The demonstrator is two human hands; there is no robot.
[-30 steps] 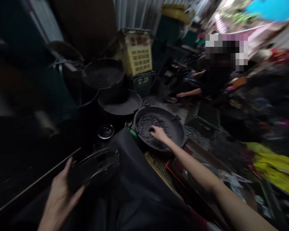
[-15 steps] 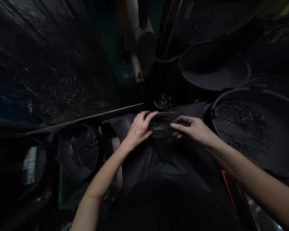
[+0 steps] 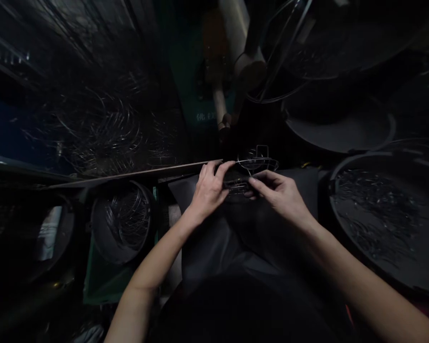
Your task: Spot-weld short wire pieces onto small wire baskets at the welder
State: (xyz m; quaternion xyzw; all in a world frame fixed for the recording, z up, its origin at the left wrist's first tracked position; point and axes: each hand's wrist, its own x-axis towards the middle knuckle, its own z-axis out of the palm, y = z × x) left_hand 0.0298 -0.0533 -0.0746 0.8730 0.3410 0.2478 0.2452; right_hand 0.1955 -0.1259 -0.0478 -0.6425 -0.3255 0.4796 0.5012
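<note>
Over my lap, both hands are at a round wire frame (image 3: 264,158) with a small rectangular loop standing up at its far side. My left hand (image 3: 210,191) has thumb and fingers curled about the frame's left side. My right hand (image 3: 280,194) is closed in a pinch at the near right part of the frame; whether its fingertips hold the frame or a separate wire is too dark to tell. Thin parallel wires of the frame show between the hands. A dark apron (image 3: 236,238) lies beneath them.
To the right is a wide round pan (image 3: 334,200) of short bent wire pieces. A round tub (image 3: 102,255) of curved wires stands at left on a green crate (image 3: 96,290). Curved wires are heaped beyond a board edge (image 3: 157,170). Ahead, a machine rod (image 3: 220,107) points down.
The wire frame has tilted, and its loop now stands higher past my fingers. My right hand has moved slightly toward my left. The view has shifted, so the surroundings sit differently.
</note>
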